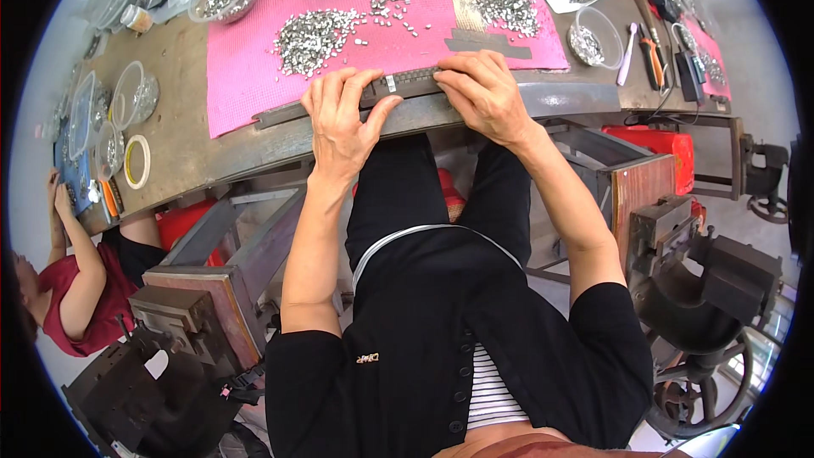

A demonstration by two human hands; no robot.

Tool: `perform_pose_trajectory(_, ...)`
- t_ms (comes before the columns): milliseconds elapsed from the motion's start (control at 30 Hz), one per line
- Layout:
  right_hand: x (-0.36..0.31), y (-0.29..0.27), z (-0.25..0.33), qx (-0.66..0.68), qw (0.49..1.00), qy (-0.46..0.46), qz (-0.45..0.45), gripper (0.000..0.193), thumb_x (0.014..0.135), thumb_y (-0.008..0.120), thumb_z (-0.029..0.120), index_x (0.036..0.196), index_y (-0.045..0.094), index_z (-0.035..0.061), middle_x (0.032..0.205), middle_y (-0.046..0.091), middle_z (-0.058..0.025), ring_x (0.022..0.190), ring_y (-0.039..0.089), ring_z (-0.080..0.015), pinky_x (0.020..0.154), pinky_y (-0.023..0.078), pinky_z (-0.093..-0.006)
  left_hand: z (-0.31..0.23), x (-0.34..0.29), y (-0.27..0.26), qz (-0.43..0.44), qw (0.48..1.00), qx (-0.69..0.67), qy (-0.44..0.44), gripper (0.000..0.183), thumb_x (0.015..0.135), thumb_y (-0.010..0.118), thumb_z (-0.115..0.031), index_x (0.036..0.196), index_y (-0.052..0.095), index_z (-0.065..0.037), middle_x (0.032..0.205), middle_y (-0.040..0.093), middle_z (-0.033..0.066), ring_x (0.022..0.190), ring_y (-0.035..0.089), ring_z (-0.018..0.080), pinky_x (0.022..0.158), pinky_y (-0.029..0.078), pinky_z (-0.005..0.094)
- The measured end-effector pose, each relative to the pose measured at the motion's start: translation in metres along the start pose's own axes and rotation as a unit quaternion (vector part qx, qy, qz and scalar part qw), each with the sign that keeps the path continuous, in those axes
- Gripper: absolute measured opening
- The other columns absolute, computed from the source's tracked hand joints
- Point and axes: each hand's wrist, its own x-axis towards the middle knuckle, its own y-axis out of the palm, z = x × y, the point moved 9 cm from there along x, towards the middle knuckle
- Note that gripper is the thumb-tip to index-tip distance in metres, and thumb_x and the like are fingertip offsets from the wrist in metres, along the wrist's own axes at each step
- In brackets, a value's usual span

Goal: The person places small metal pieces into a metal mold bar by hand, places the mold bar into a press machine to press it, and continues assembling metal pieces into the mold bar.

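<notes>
A dark slotted metal bar lies along the bench's near edge, in front of the pink mat. A small shiny metal piece sits on it, between my hands. My left hand is bent around the bar's left part, its fingers over the far side and its thumb at the near side. My right hand is at the right part, thumb and fingertips pinched together at the bar. Whatever lies between those fingertips is hidden. Beyond the bar is a heap of small silvery metal pieces.
More metal pieces are heaped at the mat's far right. Plastic tubs of parts stand on both sides. Pliers and a toothbrush lie at right, a tape roll at left. Another person works at far left.
</notes>
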Motion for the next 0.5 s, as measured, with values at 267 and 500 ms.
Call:
perform_pose_trajectory(267,0.003,-0.012,-0.031,-0.007,0.995,0.091,-0.034,0.019,0.082,0.072,0.002,0.100,0.071,0.0058,0.104,0.069,-0.0059,0.097,0.065,-0.0249,0.087,0.047,-0.0376,-0.004,0.007,-0.003,0.032,0.999,-0.026,-0.011,0.047,0.077,0.084,-0.033,0.116,0.068,-0.012,0.109,0.062,0.0058,0.108,0.057,0.0260,0.102,0.033,0.0469)
perform_pose_trajectory(500,0.041,0.024,-0.054,-0.068,0.991,0.116,0.022,0.014,0.088,0.068,0.010,0.100,0.074,0.0079,0.091,0.063,-0.0071,0.092,0.059,-0.0270,0.083,0.043,-0.0402,0.014,0.075,0.046,0.133,0.983,0.102,0.069,0.049,0.103,0.051,-0.041,0.139,0.057,-0.008,0.150,0.051,0.0107,0.144,0.036,0.0442,0.109,0.015,0.0790)
